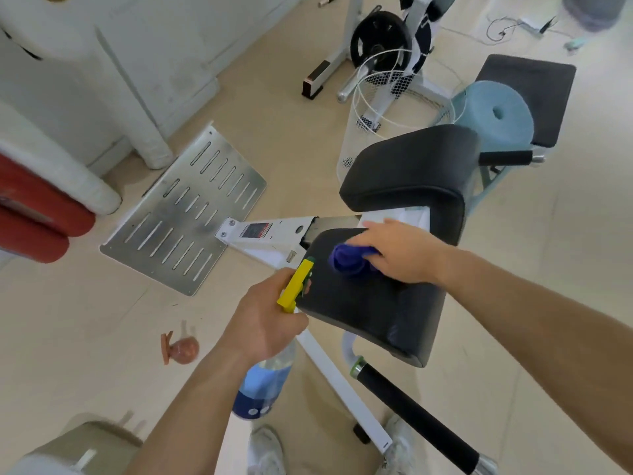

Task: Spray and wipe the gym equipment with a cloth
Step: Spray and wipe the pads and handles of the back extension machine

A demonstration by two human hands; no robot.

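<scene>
Centrally, the left grip [267, 317] clasps the spray bottle [263, 385]; the right grip [400, 255] presses a clutched purple cloth [349, 260] onto the black pad [376, 310].

Matt black padded seat [373, 313], crumpled purple cloth [349, 260], dull slotted metal plate [185, 210].

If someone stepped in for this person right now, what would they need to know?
Left hand grips the spray bottle, nozzle towards the seat pad.
Right hand holds the purple cloth bunched against that pad.
Done: wiping is under way there; how much is clean I cannot tell.
Left: probably the rest of the seat, the back pad and the handle.
</scene>
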